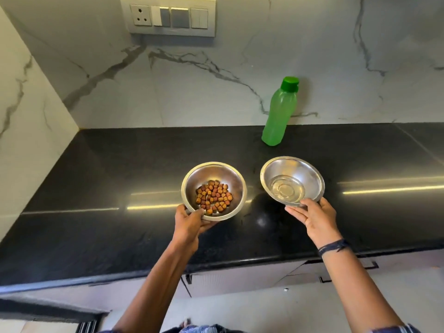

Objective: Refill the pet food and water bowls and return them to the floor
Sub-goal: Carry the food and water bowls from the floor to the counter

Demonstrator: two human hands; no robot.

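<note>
Two steel bowls are over the black countertop (96, 188). The food bowl (234, 179) on the left holds several brown kibble pieces (214, 197); my left hand (189, 224) grips its near rim. The water bowl (310, 175) on the right holds a shallow pool of clear water and tilts slightly toward me; my right hand (314, 217) grips its near rim, thumb on top. Behind the water bowl stands a green plastic bottle (278, 114) with its green cap on.
A white marble wall rises behind and to the left of the counter, with a switch and socket panel (171, 16) up high. The counter's front edge runs under my forearms, with cabinet fronts (240, 282) below. A dark band is on my right wrist (332, 246).
</note>
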